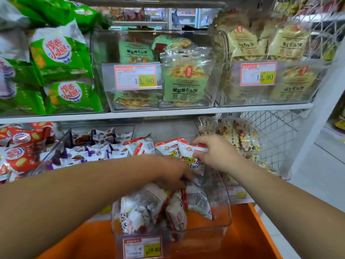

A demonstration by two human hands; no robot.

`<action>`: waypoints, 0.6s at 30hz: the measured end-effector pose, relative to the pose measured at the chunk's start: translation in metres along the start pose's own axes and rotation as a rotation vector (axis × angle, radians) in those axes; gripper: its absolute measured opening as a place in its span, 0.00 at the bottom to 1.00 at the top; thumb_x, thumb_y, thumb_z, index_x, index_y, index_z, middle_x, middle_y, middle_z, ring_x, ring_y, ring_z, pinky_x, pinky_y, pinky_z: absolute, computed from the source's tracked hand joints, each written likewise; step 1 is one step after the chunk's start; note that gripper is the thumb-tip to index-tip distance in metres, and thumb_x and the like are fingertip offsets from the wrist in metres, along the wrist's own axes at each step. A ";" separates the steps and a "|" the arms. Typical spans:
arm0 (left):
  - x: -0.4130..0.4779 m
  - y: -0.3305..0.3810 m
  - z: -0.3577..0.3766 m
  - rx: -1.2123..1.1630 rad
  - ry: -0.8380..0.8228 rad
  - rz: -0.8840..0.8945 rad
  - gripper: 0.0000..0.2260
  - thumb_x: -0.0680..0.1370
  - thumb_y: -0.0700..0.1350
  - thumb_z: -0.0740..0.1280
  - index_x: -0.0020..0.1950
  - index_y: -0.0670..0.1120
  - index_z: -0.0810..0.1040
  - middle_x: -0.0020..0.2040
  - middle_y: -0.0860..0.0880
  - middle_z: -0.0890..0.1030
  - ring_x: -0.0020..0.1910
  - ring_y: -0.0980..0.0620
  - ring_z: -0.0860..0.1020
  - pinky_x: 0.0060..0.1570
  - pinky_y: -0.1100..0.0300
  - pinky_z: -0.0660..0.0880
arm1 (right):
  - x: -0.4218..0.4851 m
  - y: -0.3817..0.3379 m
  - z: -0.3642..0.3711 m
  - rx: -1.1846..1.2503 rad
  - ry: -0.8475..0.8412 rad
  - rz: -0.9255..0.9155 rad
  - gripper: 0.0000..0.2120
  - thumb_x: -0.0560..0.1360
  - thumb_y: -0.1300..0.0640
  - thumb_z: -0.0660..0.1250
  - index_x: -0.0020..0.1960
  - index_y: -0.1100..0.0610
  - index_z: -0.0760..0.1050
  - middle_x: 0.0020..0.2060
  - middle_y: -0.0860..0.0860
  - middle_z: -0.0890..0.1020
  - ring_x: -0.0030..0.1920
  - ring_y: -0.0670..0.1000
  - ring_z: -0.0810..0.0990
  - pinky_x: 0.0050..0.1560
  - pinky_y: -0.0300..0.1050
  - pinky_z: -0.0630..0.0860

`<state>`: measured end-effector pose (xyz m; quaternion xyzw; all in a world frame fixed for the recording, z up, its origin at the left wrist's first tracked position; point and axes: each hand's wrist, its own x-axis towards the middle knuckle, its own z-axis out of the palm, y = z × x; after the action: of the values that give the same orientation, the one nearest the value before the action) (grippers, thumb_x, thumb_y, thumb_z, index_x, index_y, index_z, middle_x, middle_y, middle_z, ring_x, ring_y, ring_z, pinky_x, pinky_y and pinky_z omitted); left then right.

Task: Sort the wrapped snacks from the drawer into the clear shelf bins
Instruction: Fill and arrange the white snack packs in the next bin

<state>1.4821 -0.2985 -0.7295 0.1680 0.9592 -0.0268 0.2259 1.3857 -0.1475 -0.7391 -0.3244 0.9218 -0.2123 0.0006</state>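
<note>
Both arms reach forward, left hand (172, 171) fingers down, right hand (217, 153) pinching a wrapped snack (186, 149)

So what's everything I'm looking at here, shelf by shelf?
green bags: several, green, upper left
green cracker packets: several, pale green, upper middle bin
beige packets: several, beige, upper right bin
red bags: several, red, lower left
purple-and-white packets: many, lower shelf bin
pastel sweet packs: several, lower right
white-and-red packets: many, in the front bin and behind it
clear front bin: one, see-through, over the drawer
orange drawer: one, orange, bottom
price labels: at least three, red-and-yellow, bin fronts
left hand: among the front bin's packets, blurred
right hand: pinching a white-and-red packet
</note>
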 end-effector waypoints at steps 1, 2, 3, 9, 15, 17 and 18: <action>-0.004 -0.002 0.000 -0.059 -0.027 0.018 0.18 0.82 0.48 0.66 0.72 0.54 0.75 0.64 0.49 0.80 0.60 0.46 0.77 0.55 0.59 0.72 | 0.001 0.000 0.001 -0.047 -0.004 -0.011 0.17 0.75 0.46 0.74 0.63 0.42 0.80 0.57 0.48 0.82 0.58 0.53 0.78 0.59 0.52 0.77; -0.006 -0.003 0.001 -0.101 -0.030 0.028 0.20 0.82 0.48 0.67 0.74 0.55 0.74 0.65 0.50 0.80 0.60 0.48 0.77 0.55 0.60 0.71 | 0.002 0.001 0.002 -0.062 -0.004 -0.019 0.16 0.75 0.46 0.74 0.63 0.42 0.80 0.57 0.49 0.81 0.59 0.53 0.78 0.60 0.53 0.77; -0.008 -0.003 0.001 -0.127 -0.022 0.041 0.21 0.81 0.49 0.68 0.75 0.56 0.73 0.64 0.51 0.80 0.58 0.49 0.77 0.54 0.61 0.70 | 0.004 0.003 0.004 -0.052 -0.001 -0.022 0.16 0.76 0.46 0.74 0.62 0.42 0.80 0.57 0.49 0.82 0.59 0.53 0.78 0.60 0.53 0.77; -0.019 -0.015 0.003 -0.288 0.093 0.076 0.16 0.80 0.49 0.70 0.68 0.56 0.80 0.55 0.55 0.82 0.51 0.56 0.78 0.53 0.60 0.75 | 0.009 0.003 0.001 0.016 -0.043 -0.075 0.11 0.75 0.55 0.72 0.56 0.43 0.81 0.54 0.47 0.82 0.57 0.53 0.79 0.60 0.53 0.77; -0.051 -0.047 -0.003 -0.625 0.288 -0.044 0.09 0.84 0.51 0.65 0.61 0.63 0.81 0.51 0.61 0.83 0.51 0.60 0.81 0.55 0.59 0.79 | 0.012 -0.008 -0.014 -0.019 -0.252 -0.090 0.08 0.73 0.53 0.76 0.47 0.41 0.80 0.45 0.43 0.83 0.48 0.48 0.81 0.52 0.46 0.79; -0.052 -0.048 -0.005 -0.668 0.288 -0.135 0.09 0.84 0.52 0.65 0.60 0.64 0.80 0.43 0.62 0.80 0.44 0.61 0.79 0.46 0.64 0.77 | 0.011 -0.012 -0.012 -0.008 -0.316 -0.061 0.10 0.71 0.49 0.79 0.51 0.43 0.84 0.45 0.43 0.84 0.47 0.48 0.82 0.51 0.45 0.80; -0.049 -0.046 -0.006 -0.669 0.290 -0.173 0.09 0.83 0.51 0.65 0.60 0.62 0.81 0.41 0.61 0.78 0.42 0.59 0.78 0.43 0.64 0.76 | 0.010 -0.014 -0.010 -0.005 -0.346 -0.055 0.13 0.70 0.48 0.80 0.53 0.44 0.85 0.47 0.43 0.84 0.48 0.48 0.82 0.53 0.45 0.79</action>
<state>1.5060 -0.3563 -0.7038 0.0055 0.9476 0.2931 0.1272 1.3847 -0.1596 -0.7231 -0.3814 0.8992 -0.1508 0.1526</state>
